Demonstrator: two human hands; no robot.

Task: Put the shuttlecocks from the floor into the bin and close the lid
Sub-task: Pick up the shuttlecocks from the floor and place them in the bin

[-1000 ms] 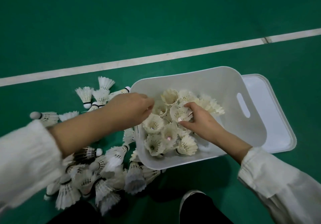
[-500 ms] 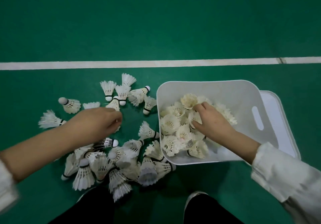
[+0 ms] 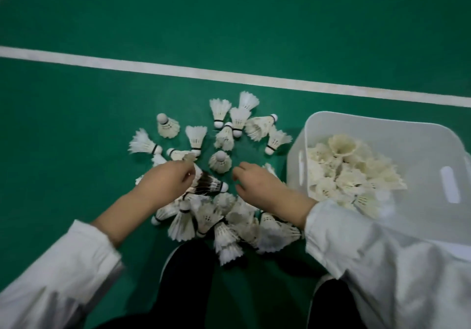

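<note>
Left grip [image 3: 165, 183] curled at feather skirt of lying shuttlecock [image 3: 178, 154]; whether it has hold, cannot tell. Right grip [image 3: 257, 183] loosely curled, empty, above shuttlecock pile [image 3: 224, 216] on floor [image 3: 76, 124]. Bin [image 3: 356, 122] just right, open-topped, part-filled.

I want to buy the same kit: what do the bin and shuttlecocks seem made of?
Bin: probably white plastic, matte, going by smooth moulded walls and slot handle. Shuttlecocks: apparently real feathers, with visible separate vanes and thread bands; white rounded bases, material unclear.
</note>
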